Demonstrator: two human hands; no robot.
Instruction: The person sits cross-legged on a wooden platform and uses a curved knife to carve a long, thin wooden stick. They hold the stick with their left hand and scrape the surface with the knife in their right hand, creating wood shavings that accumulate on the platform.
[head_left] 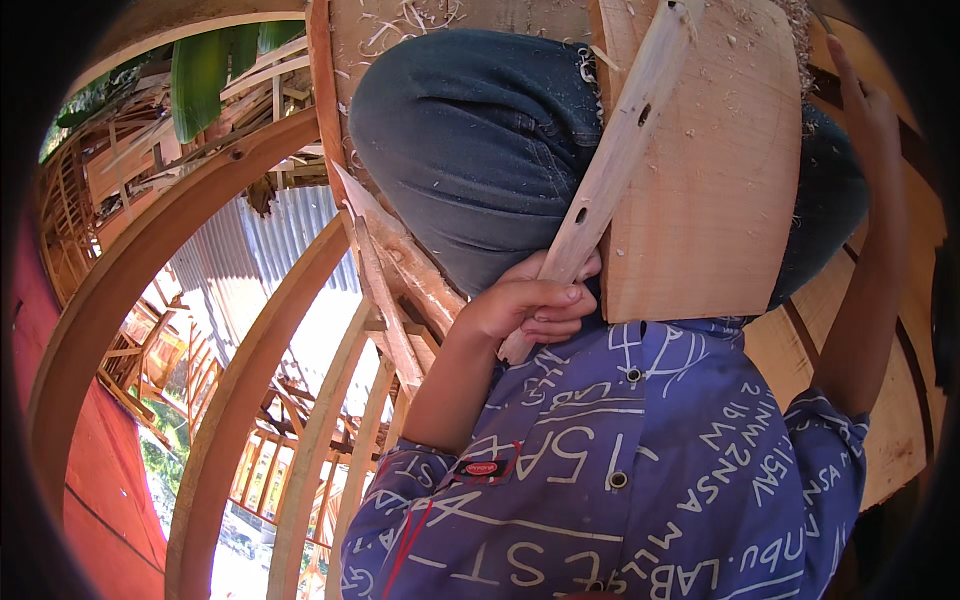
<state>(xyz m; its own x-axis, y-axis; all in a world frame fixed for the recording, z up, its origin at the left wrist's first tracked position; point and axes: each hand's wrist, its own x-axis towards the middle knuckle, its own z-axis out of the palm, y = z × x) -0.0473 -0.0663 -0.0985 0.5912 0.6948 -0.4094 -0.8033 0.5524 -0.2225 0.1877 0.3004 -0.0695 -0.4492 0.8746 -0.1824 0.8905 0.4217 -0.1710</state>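
My left hand point(540, 305) is closed around the lower end of a pale wooden strip point(610, 170). Small dark slots run along the strip, which slants up and right over the left edge of a broad wooden board point(710, 190). The board rests across my lap, with curly shavings on its far part. Beyond the board's right edge, my right hand point(872, 115) is stretched out at the far right with a finger extended. Its fingertip is close to a thin dark edge at the top of the view, too cut off to name. I see nothing held in this hand.
My legs in jeans point(480, 150) are folded beneath the board. Curved wooden ribs point(250, 390) rise on the left, with gaps between them. Wood shavings point(400, 25) lie beyond my knee. Rough wood offcuts point(400, 260) are beside my left arm. Planking point(885, 430) curves along the right.
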